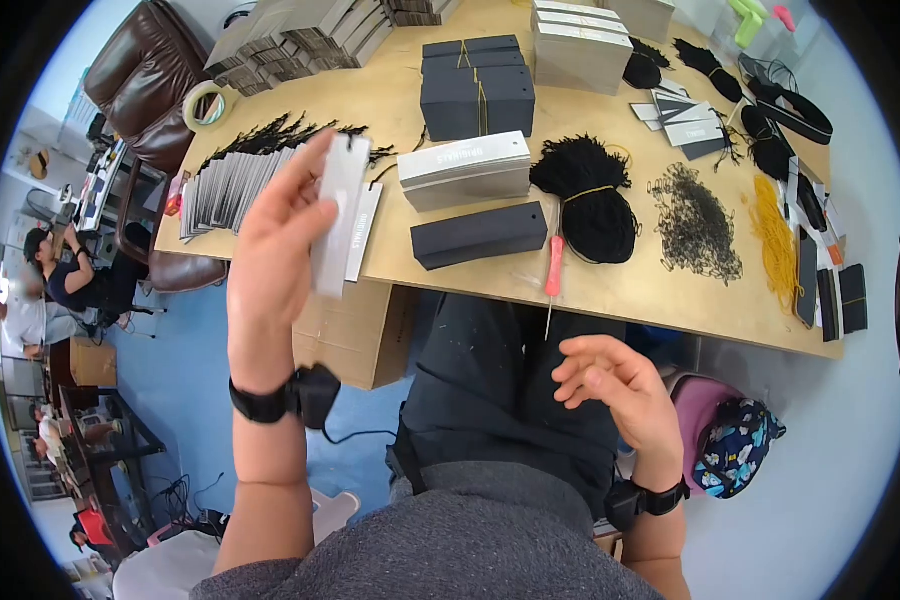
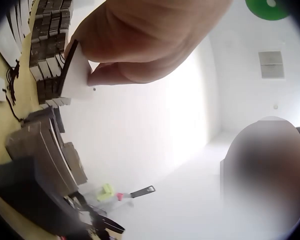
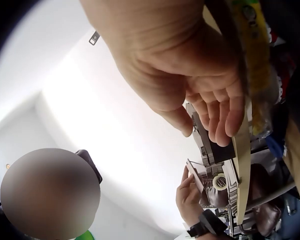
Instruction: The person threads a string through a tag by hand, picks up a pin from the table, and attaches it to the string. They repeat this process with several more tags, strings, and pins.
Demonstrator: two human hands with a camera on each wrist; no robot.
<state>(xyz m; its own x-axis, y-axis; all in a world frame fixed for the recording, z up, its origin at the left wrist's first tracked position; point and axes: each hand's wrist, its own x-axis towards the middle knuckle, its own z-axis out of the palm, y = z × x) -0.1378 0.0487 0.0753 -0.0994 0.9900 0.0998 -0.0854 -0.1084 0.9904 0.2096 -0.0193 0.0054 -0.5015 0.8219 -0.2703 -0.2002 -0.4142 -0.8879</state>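
Observation:
My left hand (image 1: 275, 240) pinches a pale grey hang tag (image 1: 342, 200) between thumb and fingers, raised over the table's left part and slightly blurred. In the left wrist view the tag (image 2: 76, 75) shows its thin dark edge. Another tag with "ORIGINALS" lettering (image 1: 367, 225) and a black cord lies beneath it, partly covered. To the left lies a fanned row of corded tags (image 1: 235, 190). Over the lap, my right hand (image 1: 625, 385) hangs with loosely bent fingers and holds nothing. The right wrist view shows its palm (image 3: 175, 65) and relaxed fingers.
Stacks of white tags (image 1: 465, 175) and black tags (image 1: 480, 235) stand mid-table. A red-handled awl (image 1: 554, 268) overhangs the front edge beside a black cord bundle (image 1: 600, 220). Black pins (image 1: 695, 225) and yellow cords (image 1: 773, 235) lie right; tape (image 1: 206, 107) sits left.

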